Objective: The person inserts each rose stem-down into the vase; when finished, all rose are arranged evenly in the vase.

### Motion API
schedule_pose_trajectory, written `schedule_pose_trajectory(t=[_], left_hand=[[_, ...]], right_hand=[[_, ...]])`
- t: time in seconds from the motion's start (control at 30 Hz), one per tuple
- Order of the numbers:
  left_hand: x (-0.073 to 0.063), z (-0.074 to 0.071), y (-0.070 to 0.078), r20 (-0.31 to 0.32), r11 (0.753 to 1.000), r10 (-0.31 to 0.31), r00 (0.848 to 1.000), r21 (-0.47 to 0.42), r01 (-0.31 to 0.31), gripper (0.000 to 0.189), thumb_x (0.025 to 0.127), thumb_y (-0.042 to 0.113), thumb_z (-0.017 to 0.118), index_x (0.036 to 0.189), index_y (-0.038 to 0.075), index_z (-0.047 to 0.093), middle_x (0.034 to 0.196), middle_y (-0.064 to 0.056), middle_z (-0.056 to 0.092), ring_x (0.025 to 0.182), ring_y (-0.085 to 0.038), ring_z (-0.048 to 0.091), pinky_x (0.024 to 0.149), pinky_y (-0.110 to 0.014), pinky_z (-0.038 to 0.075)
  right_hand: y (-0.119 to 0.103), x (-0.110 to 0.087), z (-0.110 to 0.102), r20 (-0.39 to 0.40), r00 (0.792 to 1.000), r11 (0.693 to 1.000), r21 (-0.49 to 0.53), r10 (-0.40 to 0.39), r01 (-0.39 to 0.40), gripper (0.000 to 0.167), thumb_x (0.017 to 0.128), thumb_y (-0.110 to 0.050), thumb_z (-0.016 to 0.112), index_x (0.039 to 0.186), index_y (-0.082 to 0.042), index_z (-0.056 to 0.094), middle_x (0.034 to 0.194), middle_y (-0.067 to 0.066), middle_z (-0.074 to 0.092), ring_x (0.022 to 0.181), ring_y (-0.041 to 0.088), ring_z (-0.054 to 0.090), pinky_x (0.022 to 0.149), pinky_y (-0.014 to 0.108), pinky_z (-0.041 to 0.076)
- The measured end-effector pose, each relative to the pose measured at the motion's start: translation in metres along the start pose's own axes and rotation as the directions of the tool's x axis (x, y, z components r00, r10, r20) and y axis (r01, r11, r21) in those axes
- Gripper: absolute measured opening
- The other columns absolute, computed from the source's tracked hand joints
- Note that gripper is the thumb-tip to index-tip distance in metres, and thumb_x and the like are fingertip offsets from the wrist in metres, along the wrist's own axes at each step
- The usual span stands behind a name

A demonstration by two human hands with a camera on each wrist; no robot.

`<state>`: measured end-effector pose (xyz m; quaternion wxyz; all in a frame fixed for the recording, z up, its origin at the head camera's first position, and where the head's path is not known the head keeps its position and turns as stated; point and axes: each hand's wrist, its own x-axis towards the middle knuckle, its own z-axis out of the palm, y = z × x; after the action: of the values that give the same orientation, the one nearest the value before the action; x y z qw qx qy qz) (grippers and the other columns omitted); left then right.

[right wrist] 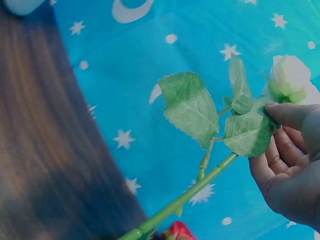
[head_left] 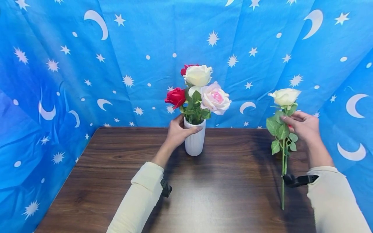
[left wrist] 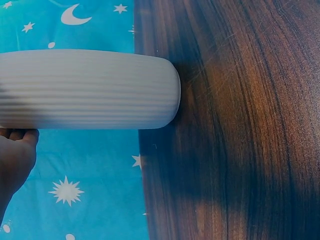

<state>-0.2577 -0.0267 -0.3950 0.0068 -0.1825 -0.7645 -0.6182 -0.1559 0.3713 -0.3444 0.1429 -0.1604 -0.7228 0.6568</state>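
Note:
On the table stands a white ribbed vase (head_left: 194, 142) holding several roses: a red rose (head_left: 175, 97), another red one at the back, a white rose (head_left: 198, 76) and a pale pink rose (head_left: 215, 98). My left hand (head_left: 181, 132) grips the vase near its rim, thumb across the front, fingers partly hidden behind. At the right, my right hand (head_left: 304, 125) pinches a long-stemmed white rose (head_left: 285, 97) just below its bloom, the stem hanging downward. In the right wrist view, part of a red flower (right wrist: 179, 231) shows beneath that stem; how it is held is hidden.
A dark wood-grain table (head_left: 227, 194) extends under both arms. Blue cloth (head_left: 175, 38) printed with moons and stars hangs along the back and both sides, close behind the vase. Each wrist carries a black camera mount.

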Motion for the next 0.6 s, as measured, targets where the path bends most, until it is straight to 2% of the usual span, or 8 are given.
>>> schedule_pose_trajectory(t=[0.07,0.17,0.27,0.33,0.43,0.5,0.6], left_hand=[[0.0,0.0,0.0,0.001,1.0,0.0,1.0,0.002,0.0,0.067,0.079,0.022,0.088,0.138,0.008,0.058,0.135,-0.012,0.068,0.123,-0.027,0.067,0.108,-0.042,0.054],[0.0,0.0,0.0,0.0,1.0,0.0,1.0,0.006,0.0,0.067,0.079,0.022,0.088,0.137,0.009,0.059,0.134,-0.012,0.068,0.122,-0.027,0.068,0.108,-0.042,0.055],[0.0,0.0,0.0,-0.002,1.0,0.003,1.0,0.01,-0.003,0.066,0.079,0.022,0.088,0.137,0.009,0.059,0.134,-0.011,0.068,0.122,-0.027,0.068,0.107,-0.042,0.055],[0.0,0.0,0.0,-0.002,1.0,0.002,1.0,0.014,-0.002,0.066,0.079,0.023,0.088,0.137,0.009,0.059,0.134,-0.011,0.068,0.122,-0.027,0.068,0.107,-0.042,0.055],[0.0,0.0,0.0,-0.002,1.0,0.003,1.0,0.01,-0.003,0.066,0.079,0.022,0.088,0.137,0.009,0.059,0.134,-0.011,0.068,0.121,-0.027,0.068,0.107,-0.042,0.055],[0.001,0.0,0.0,-0.003,1.0,0.003,1.0,0.008,-0.003,0.066,0.079,0.023,0.088,0.137,0.009,0.059,0.133,-0.012,0.069,0.121,-0.027,0.068,0.107,-0.042,0.055],[0.001,0.0,-0.001,-0.003,1.0,0.003,1.0,0.006,-0.003,0.066,0.079,0.023,0.088,0.136,0.009,0.059,0.133,-0.012,0.069,0.121,-0.028,0.068,0.107,-0.043,0.056]], right_hand=[[-0.007,-0.002,-0.001,-0.005,1.0,0.998,0.05,-0.029,0.029,0.025,0.09,-0.007,0.075,0.077,-0.028,0.074,0.067,-0.02,0.072,0.063,-0.007,0.067,0.054,0.012,0.055],[-0.014,-0.003,-0.001,-0.005,0.997,0.976,0.202,-0.077,0.077,0.023,0.089,0.0,0.074,0.081,-0.022,0.077,0.07,-0.014,0.075,0.065,-0.003,0.071,0.053,0.015,0.057],[-0.02,-0.004,0.001,0.004,0.992,0.93,0.348,-0.128,0.119,0.021,0.087,0.008,0.073,0.081,-0.012,0.076,0.072,-0.006,0.078,0.067,0.003,0.074,0.051,0.019,0.058],[-0.024,-0.004,0.002,0.001,0.988,0.903,0.407,-0.153,0.139,0.019,0.086,0.01,0.072,0.079,-0.008,0.073,0.072,-0.002,0.078,0.067,0.006,0.075,0.049,0.02,0.057],[-0.029,-0.005,0.005,-0.027,0.983,0.876,0.45,-0.181,0.174,0.019,0.086,0.013,0.07,0.08,-0.005,0.073,0.073,0.001,0.078,0.067,0.009,0.076,0.049,0.02,0.057],[-0.031,-0.006,0.006,-0.052,0.978,0.865,0.459,-0.2,0.202,0.017,0.086,0.012,0.071,0.085,-0.005,0.075,0.075,0.001,0.079,0.069,0.008,0.076,0.051,0.02,0.057],[-0.033,-0.006,0.007,-0.094,0.971,0.833,0.501,-0.22,0.237,0.02,0.086,0.012,0.07,0.096,-0.004,0.077,0.079,0.003,0.079,0.071,0.009,0.076,0.055,0.022,0.06]])
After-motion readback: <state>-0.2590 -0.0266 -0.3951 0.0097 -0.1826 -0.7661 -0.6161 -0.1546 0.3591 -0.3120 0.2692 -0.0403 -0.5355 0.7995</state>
